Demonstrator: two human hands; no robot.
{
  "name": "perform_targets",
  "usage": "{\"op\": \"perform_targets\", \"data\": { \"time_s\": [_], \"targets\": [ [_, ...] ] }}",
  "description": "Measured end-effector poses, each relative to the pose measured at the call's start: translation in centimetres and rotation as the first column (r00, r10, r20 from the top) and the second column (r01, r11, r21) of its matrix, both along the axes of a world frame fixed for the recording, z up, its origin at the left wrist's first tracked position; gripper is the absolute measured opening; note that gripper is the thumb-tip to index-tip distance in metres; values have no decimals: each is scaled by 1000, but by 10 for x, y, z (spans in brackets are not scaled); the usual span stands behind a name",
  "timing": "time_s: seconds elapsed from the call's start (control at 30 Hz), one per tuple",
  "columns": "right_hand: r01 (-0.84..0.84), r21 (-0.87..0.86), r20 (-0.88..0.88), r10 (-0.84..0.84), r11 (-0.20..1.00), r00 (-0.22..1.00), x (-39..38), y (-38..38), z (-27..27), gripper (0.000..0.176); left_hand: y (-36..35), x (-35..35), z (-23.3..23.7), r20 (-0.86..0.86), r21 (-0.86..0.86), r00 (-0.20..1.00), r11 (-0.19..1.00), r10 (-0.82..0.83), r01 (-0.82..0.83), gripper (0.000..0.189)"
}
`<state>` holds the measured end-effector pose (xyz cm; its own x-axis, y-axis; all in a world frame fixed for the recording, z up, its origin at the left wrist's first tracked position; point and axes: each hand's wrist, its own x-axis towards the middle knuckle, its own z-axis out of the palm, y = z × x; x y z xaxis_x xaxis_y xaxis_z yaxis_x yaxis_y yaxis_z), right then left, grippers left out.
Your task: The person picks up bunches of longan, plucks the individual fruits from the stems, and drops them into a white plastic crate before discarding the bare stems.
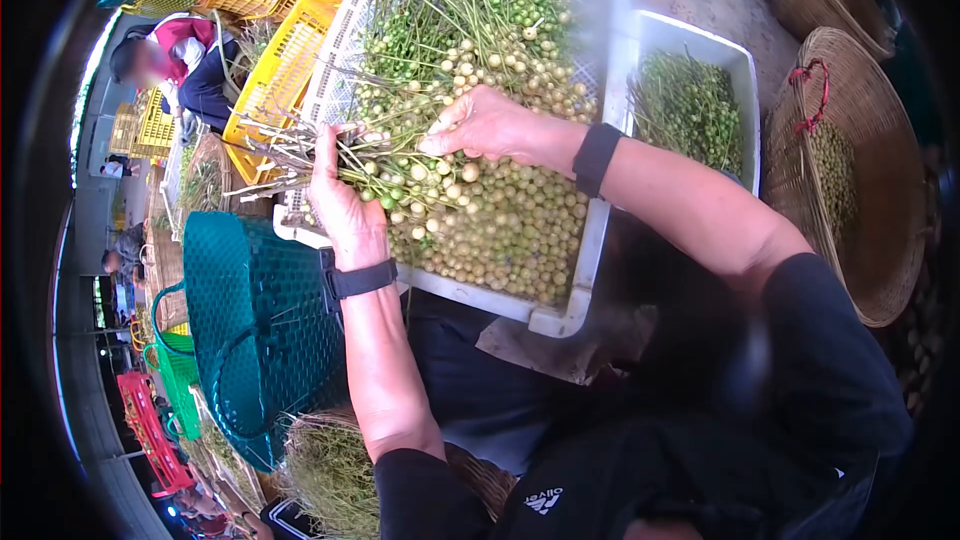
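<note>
A white crate point(560, 321) in front of me holds round yellowish fruits point(520, 230), with green-fruited stems point(470, 20) piled at its far end. Over the crate's left side, my left hand point(348, 202) is wrapped round a bunch of woody stems point(290, 152); their fruits hang to the right of it. My right hand point(487, 127) is closed at the fruit end of that bunch, thumb and fingers pinched together. What lies between those fingertips is too small to make out.
A teal woven basket point(250, 310) stands left of the crate, yellow crates point(285, 80) beyond it. On the right are a white tub point(757, 100) of green stems and a wicker basket point(880, 170). A person point(185, 60) sits at the upper left.
</note>
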<state>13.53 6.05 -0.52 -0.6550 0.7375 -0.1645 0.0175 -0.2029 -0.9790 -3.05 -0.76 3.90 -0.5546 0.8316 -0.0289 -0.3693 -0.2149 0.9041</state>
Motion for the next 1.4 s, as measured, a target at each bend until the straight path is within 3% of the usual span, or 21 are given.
{"op": "perform_targets", "data": {
  "time_s": [0.1, 0.17, 0.2, 0.27, 0.4, 0.47, 0.53, 0.57, 0.67, 0.73, 0.8, 0.87, 0.93, 1.07, 1.23, 1.3, 1.4],
  "targets": [
    [-37, -78, 39, 40, 996, 998, -3, 5, -6, 26, 2, -3, -3, -38, -12, 999, 1000, 13, -13, 24],
    [-45, -266, -75, 25, 963, 997, -2, 8, -1, 23, 2, -6, -1, -46, -24, 998, 999, 38, -40, 25],
    [-50, -265, -76, 31, 963, 997, -1, 10, 2, 23, 1, -9, 0, -50, -35, 997, 997, 67, -68, 25],
    [-223, -416, -299, 99, 882, 949, 7, 14, 8, 18, 4, -22, -3, 16, -26, 996, 996, 90, -89, 27],
    [-415, -468, -512, 143, 780, 847, 19, 23, 10, 16, -2, -31, 0, 88, 31, 982, 985, 169, -172, 23],
    [-344, -458, -413, 147, 820, 899, 23, 17, 17, 22, -5, -34, 1, 79, 39, 979, 981, 185, -189, 22],
    [-449, -231, -246, 394, 863, 885, 19, 20, 14, 24, -6, -39, 2, 105, 76, 980, 981, 169, -177, 21],
    [-369, -228, -118, 351, 901, 929, 18, 15, 9, 25, -6, -40, 1, 105, 76, 976, 977, 190, -198, 20],
    [-365, -278, -52, 365, 889, 930, 13, -4, 11, 27, -7, -41, -2, 95, 72, 975, 976, 200, -207, 21],
    [-355, -332, -76, 350, 874, 934, 3, -4, 0, 29, -7, -26, 3, 87, 45, 973, 975, 215, -220, 21],
    [-207, -336, -81, 191, 919, 978, -3, -6, -7, 27, -6, -22, 3, 75, 19, 970, 972, 233, -235, 21],
    [-215, -325, -124, 184, 921, 975, -1, -4, -9, 26, -3, -26, -2, 12, 24, 986, 986, 166, -166, 30],
    [-320, -313, -202, 266, 894, 943, 1, 1, -8, 18, -2, -29, -4, 73, 52, 976, 977, 205, -209, 22],
    [-439, -413, -325, 321, 798, 889, -1, 10, -14, 24, -3, -27, -2, 75, 32, 958, 959, 278, -281, 23],
    [-389, -483, -312, 260, 785, 914, 5, -4, 10, 23, 0, -31, -7, 71, 35, 968, 970, 239, -242, 24],
    [-369, -368, -317, 257, 854, 913, 5, -1, 5, 22, 0, -26, -4, 68, 31, 963, 964, 260, -263, 24],
    [-348, -380, -337, 222, 857, 915, 10, 9, 8, 20, -1, -27, -3, 68, 43, 960, 961, 270, -273, 24]
  ]
}}
